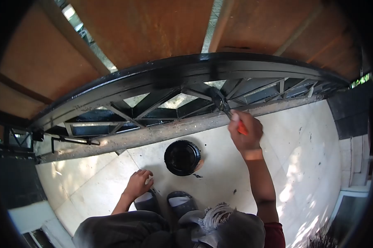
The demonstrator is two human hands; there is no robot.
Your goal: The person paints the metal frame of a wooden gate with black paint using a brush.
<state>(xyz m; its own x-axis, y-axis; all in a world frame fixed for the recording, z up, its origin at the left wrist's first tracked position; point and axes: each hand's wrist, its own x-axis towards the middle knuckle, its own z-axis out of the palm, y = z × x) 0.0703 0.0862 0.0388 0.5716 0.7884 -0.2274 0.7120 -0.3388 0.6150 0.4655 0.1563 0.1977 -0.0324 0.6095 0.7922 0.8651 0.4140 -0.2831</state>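
Note:
My right hand is closed round the orange handle of a paintbrush. The brush's dark bristle end is at the black metal lattice of the gate, below its long curved rail. My left hand hangs near my knee with its fingers curled but apart, holding nothing. Between my hands, a round black paint container stands on the pale tiled floor. Dark liquid appears inside it.
Reddish-brown panels rise above the rail. A low ledge runs beneath the lattice, with a metal bolt at left. My sandalled feet are just below the container. Dark spots mark the floor.

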